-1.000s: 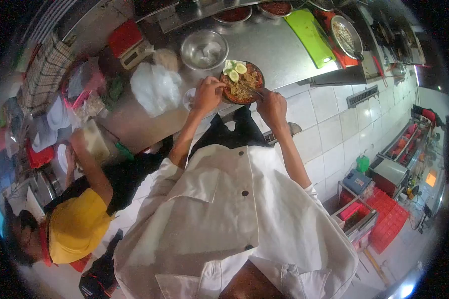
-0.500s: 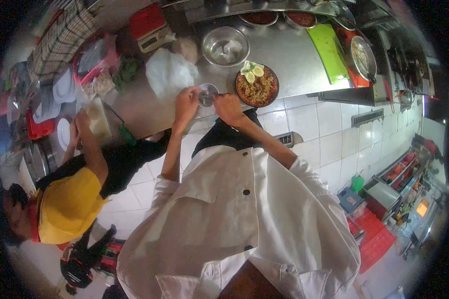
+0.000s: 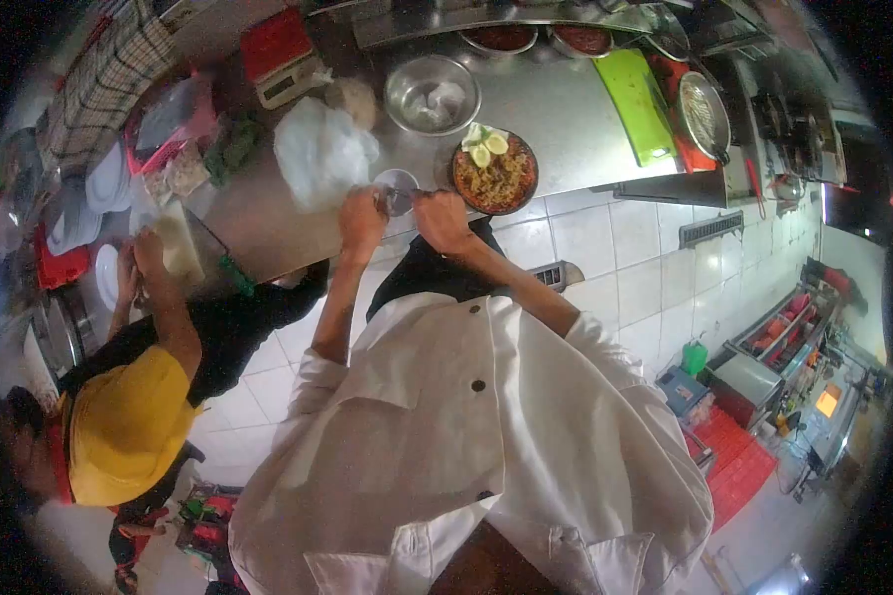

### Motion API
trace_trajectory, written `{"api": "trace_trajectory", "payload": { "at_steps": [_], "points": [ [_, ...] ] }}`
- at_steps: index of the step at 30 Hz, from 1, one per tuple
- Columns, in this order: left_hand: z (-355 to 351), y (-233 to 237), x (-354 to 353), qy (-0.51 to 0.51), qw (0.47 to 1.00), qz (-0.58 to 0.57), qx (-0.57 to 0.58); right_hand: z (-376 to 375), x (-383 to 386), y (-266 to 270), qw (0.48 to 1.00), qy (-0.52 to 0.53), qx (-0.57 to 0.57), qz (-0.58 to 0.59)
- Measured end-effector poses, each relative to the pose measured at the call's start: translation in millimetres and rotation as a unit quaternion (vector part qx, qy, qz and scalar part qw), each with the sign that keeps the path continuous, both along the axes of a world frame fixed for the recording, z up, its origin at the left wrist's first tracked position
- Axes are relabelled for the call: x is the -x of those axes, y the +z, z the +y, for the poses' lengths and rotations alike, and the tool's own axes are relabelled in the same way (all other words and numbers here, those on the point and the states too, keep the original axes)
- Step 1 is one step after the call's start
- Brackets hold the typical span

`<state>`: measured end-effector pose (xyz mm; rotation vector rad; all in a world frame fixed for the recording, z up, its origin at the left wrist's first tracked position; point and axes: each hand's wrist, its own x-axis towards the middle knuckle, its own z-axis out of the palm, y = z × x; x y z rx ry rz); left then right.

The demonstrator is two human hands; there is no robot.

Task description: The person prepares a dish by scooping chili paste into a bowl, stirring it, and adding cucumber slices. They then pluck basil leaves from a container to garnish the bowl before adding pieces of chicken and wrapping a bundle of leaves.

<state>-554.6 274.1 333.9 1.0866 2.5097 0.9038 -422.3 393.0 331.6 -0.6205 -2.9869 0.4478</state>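
Observation:
At the counter's front edge a small clear round container (image 3: 397,188) sits between my two hands. My left hand (image 3: 363,220) has its fingers closed on the container's left side. My right hand (image 3: 441,220) is closed at its right side, with a small part between the fingers that I cannot make out. Just right of it stands a dark round plate of noodle-like food (image 3: 493,183) topped with pale egg or lemon slices (image 3: 488,147). Behind the hands is a steel bowl (image 3: 433,95) with a whitish bundle inside. A translucent plastic bag (image 3: 322,154) lies left of my left hand.
A co-worker in yellow (image 3: 129,426) works at the left beside white plates (image 3: 107,178). A red-topped scale (image 3: 276,58) stands at the back left. A green cutting board (image 3: 633,104) and a metal pan (image 3: 702,114) are on the right.
The whole view has shifted, so the counter items appear slightly farther left. My hands stay at the clear container, and my left hand's fingers look more bunched at its side.

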Motion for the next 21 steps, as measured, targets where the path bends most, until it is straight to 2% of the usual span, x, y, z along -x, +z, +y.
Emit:
{"api": "trace_trajectory", "payload": {
  "at_steps": [2, 3, 5, 7, 9, 12, 13, 15, 17, 19, 21],
  "points": [
    [0.8, -10.6, -4.2, -0.033, 0.993, 0.061, 0.096, 5.1, -7.2, 4.1, 1.0, -0.009, 0.008, -0.005],
    [3.0, -11.9, -4.2, -0.033, 0.993, 0.06, 0.095, 10.5, -14.6, 15.4, 0.999, -0.032, 0.016, -0.033],
    [7.0, -14.1, -2.4, -0.078, 0.976, 0.095, 0.18, 24.7, -33.6, 37.1, 0.997, -0.05, 0.023, -0.061],
    [14.1, -7.7, -5.8, -0.082, 0.975, 0.091, 0.186, 46.3, -60.6, 56.7, 0.987, -0.14, 0.078, 0.009],
    [20.1, -4.2, -5.7, -0.089, 0.974, 0.089, 0.191, 67.0, -82.0, 82.9, 0.976, -0.203, 0.069, -0.026],
    [33.6, -10.4, -1.9, -0.145, 0.962, 0.121, 0.199, 87.6, -103.8, 78.0, 0.967, -0.23, 0.028, 0.11],
    [37.3, -16.5, -0.3, -0.144, 0.959, 0.117, 0.215, 92.2, -106.8, 67.6, 0.966, -0.234, 0.026, 0.109],
    [40.4, -21.9, 3.5, -0.145, 0.955, 0.116, 0.233, 95.2, -107.1, 59.0, 0.969, -0.248, 0.002, 0.017],
    [44.2, -22.2, 8.8, -0.136, 0.952, 0.006, 0.273, 92.8, -110.4, 62.7, 0.963, -0.264, 0.001, 0.056],
    [39.4, -18.1, 8.6, -0.164, 0.95, 0.044, 0.262, 91.0, -111.9, 72.0, 0.956, -0.278, -0.001, 0.092],
    [42.9, -9.1, 4.7, -0.198, 0.944, 0.082, 0.25, 90.7, -116.3, 75.4, 0.956, -0.288, 0.018, 0.047]
  ]
}}
